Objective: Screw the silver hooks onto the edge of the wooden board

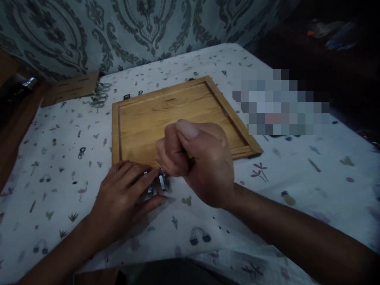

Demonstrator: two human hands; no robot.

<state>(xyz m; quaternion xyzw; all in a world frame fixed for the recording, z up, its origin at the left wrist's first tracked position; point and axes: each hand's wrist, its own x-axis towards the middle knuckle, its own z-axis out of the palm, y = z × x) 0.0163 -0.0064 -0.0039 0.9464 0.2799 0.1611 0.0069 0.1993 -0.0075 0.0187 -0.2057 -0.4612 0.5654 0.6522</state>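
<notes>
A square wooden panel with a raised frame [142, 118] lies flat on a table covered by a white patterned cloth [59, 166]. At the panel's near edge sits a small metal hinge [162, 183]. My left hand [124, 194] lies over the hinge with its fingers pressed on the metal part, thumb stretched along the cloth. My right hand [196, 158] is clenched in a fist right above the hinge, wrapped round something I cannot make out; its lower end seems to meet the hinge.
More metal hinges [99, 97] lie in a small heap at the back left, beside a flat brown board [71, 89]. Two small dark fittings [132, 95] sit behind the panel. A patterned wall [133, 27] rises at the back; the right side is dark.
</notes>
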